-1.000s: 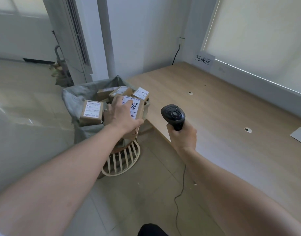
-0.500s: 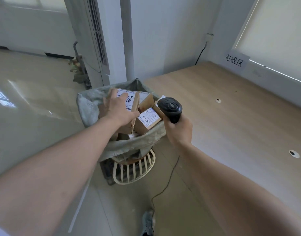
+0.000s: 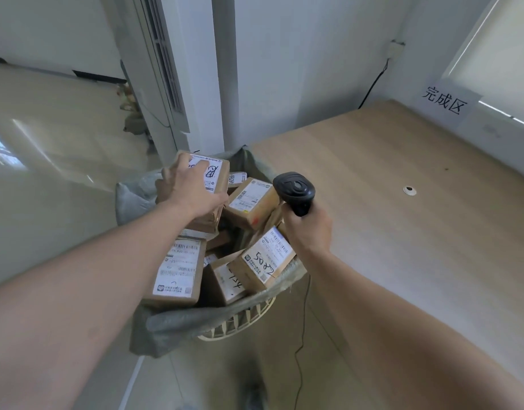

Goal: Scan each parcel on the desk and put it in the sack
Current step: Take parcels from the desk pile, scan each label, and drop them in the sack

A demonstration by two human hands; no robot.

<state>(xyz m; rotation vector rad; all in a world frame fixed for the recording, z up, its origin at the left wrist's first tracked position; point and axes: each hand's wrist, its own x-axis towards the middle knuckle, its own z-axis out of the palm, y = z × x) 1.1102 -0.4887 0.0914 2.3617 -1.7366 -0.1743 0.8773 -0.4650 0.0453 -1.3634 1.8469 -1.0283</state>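
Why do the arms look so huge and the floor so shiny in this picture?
Head view: the wide-angle lens stretches whatever is near the edges, so both forearms balloon; daylight glares off the glossy pale floor at left; the brown cardboard parcel under the left hand and the black handheld scanner stay fairly sharp.

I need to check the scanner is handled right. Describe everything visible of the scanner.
The scanner is a black, plastic-looking handheld unit with a rounded head and a handle. The right hand grips the handle, holding it upright, with the head tipped toward the parcels in the sack beside the desk. A thin dark cord hangs below the hand to the floor.
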